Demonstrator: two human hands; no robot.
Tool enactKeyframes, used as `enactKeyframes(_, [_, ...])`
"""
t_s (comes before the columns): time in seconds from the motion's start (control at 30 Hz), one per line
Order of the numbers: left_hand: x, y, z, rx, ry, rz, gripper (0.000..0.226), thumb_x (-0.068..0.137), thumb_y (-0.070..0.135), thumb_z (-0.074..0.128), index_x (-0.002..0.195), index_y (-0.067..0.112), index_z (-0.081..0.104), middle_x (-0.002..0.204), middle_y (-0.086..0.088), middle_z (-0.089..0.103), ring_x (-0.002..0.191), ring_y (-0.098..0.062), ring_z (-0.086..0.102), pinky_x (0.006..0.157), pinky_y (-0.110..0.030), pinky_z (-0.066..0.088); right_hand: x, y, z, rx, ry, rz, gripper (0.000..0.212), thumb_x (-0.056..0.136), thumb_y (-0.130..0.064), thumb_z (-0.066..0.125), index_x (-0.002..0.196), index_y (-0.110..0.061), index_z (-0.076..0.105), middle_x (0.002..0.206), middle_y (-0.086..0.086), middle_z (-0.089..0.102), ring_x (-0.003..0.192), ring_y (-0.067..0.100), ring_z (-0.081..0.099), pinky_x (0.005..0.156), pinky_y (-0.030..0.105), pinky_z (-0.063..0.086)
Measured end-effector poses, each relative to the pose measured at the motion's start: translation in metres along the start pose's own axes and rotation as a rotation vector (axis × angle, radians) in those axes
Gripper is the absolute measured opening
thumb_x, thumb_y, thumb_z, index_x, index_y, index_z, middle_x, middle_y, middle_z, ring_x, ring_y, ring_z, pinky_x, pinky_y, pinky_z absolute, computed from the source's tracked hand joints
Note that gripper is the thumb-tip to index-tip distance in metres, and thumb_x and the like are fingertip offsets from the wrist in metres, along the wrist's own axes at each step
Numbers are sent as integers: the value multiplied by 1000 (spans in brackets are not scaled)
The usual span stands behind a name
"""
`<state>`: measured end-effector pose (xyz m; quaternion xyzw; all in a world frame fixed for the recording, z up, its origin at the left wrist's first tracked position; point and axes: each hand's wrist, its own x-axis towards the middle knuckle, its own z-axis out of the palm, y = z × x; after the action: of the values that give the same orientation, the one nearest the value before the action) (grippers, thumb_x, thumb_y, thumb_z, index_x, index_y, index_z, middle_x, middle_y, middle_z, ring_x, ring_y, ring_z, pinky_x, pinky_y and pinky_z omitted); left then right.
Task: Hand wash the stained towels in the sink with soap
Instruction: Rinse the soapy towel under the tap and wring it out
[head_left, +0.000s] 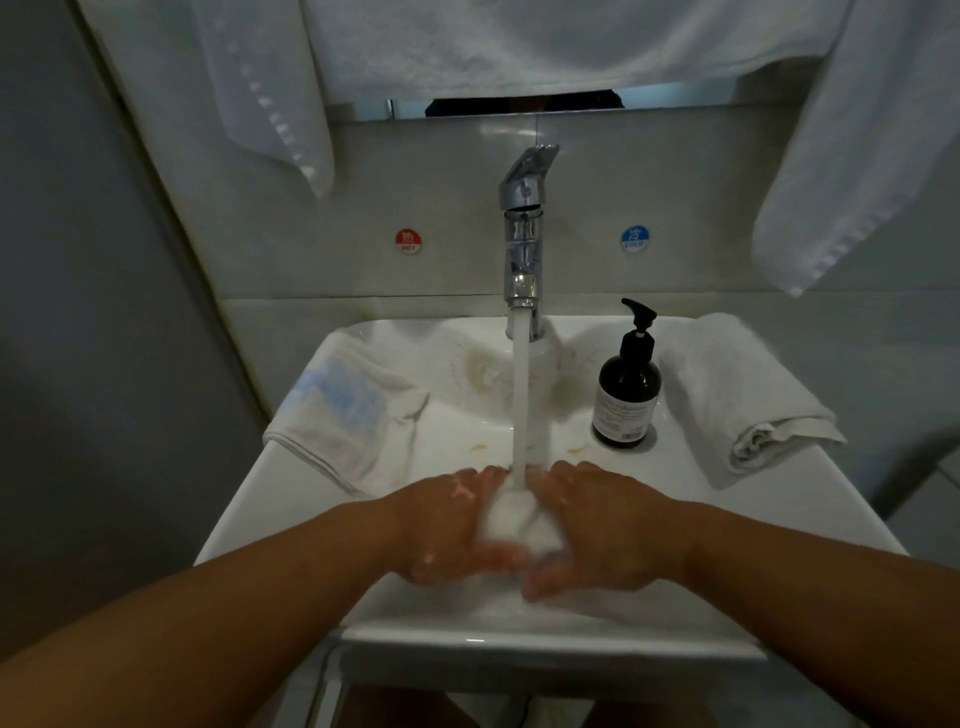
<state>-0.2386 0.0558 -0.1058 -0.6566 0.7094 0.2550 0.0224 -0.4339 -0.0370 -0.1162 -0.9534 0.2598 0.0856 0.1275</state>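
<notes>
Towel (511, 519) is a small white sudsy wad under the tap stream (522, 395), near the sink (260, 512) front edge. Left hand (447, 525) & right hand (608, 530) both clutch it btwn them, fingers curled, a bit blurred.

head view, close above sink (291, 499), facing down

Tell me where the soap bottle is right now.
In the head view, the soap bottle stands upright on the sink's right ledge, just right of the water stream from the tap and left of the folded white towel.
</notes>
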Motion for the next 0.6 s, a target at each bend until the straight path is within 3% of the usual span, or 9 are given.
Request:
enactKeyframes(0.1, [7,1,2,131,-13,3,74,94,66,52,149,22,28,140,-3,48,117,-19,53,100,-31,44,9,-2,1,-63,15,16,94,77,-74,69,147,-30,24,127,5,57,105,21,58,93,37,51])
enactKeyframes(0.17, [8,0,0,53,7,-39,81,88,79,44,144,22,39,132,-3,55,108,-18,57,98,-35,49,10,-3,-3,-29,24,21,84,78,-70,71,141,-28,34,121,2,62,98,18,60,88,34,53])
enactKeyframes(0.33, [7,0,-6,-64,81,17,61,94,72,40,118,22,65,110,1,70,97,-16,65,92,-34,54,6,5,-5,293,50,-37,55,76,-63,78,122,-38,61,112,-11,69,98,7,64,92,32,54])
enactKeyframes(0.47, [6,-8,-10,-126,112,28,61,88,75,38,105,24,67,97,1,69,88,-17,64,89,-36,53,4,9,-12,403,-10,5,44,79,-63,75,114,-44,55,106,-19,61,95,2,58,82,19,45])
enactKeyframes(0.53, [1,-11,-11,-172,150,39,58,88,75,38,110,29,67,102,6,69,91,-14,63,88,-33,51,3,10,-15,298,49,-26,29,85,-61,70,103,-42,58,99,-17,58,88,3,57,79,21,46])
enactKeyframes(0.6, [-4,-13,-12,-371,122,-28,56,95,68,36,126,32,64,121,12,65,103,-8,60,93,-23,45,0,10,-16,241,110,-58,21,90,-55,67,100,-37,63,94,-14,60,83,6,58,80,29,51])
